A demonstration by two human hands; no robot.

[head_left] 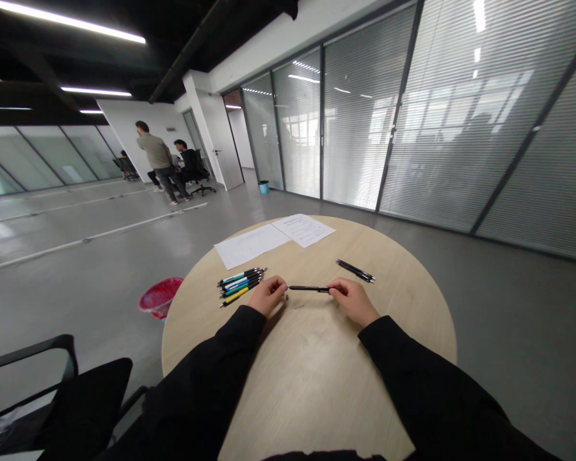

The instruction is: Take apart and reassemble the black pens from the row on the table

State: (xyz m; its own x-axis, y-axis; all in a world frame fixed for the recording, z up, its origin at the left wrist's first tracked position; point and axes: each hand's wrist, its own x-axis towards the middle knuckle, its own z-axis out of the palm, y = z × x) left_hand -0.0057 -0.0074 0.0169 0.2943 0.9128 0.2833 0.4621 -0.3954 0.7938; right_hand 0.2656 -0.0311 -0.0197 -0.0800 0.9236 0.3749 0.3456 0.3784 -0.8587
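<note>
Fingers [282, 291] of the left hand [269, 296] and the right hand [352, 301] are closed narrowly on the two ends of a black pen [310, 289], which is held crosswise over the round desk [312, 384]. A bunch of colored pens [240, 286] is laid just left, two black pens [355, 271] are placed far right, and paper sheets [273, 240] are spread farther off.

Round wooden table [317, 378] — two paper sheets [252, 246], colourful pens [240, 286], black pens [355, 271].
</note>
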